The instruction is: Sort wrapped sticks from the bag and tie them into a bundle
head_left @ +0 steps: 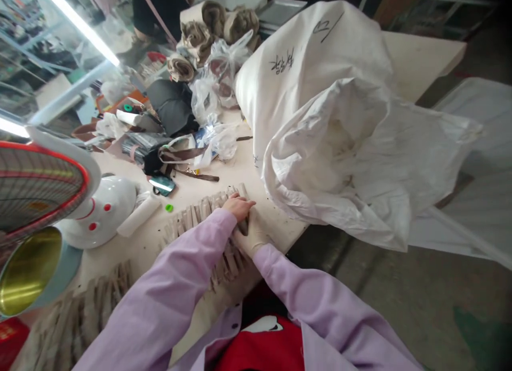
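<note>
My left hand rests bare, fingers flat and together, on the right end of a row of overlapping beige strips laid out on the table. Just below it my right hand, in a pale glove, presses flat against the same end of the row. Both lilac sleeves reach in from the bottom. Another spread of similar strips lies at the lower left.
A large white sack lies open over the table's right edge. A white and red fan stands at the left above a gold tin. Straps, plastic bags and rolled fabric crowd the far side. A person in dark clothes stands beyond.
</note>
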`<move>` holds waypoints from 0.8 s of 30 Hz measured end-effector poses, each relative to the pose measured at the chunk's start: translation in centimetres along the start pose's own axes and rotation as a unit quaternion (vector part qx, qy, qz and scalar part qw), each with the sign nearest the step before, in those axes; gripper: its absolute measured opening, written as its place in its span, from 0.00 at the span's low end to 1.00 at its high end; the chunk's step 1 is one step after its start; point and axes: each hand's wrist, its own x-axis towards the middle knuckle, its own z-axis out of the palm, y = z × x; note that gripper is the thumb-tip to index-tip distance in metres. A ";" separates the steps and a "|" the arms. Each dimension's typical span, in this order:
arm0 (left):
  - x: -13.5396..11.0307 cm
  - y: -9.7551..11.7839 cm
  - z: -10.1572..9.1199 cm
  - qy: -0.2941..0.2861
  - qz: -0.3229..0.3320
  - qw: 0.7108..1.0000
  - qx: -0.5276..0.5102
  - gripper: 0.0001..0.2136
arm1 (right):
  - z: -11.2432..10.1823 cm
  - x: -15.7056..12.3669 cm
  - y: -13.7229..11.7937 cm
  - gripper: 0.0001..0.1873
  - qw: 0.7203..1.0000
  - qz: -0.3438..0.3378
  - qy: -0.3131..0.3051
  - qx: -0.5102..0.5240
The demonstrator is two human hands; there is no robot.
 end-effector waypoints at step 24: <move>-1.9 0.8 -0.1 0.041 0.064 0.997 0.013 0.11 | -7.0 1.9 7.6 0.14 0.916 0.030 -0.086 -0.390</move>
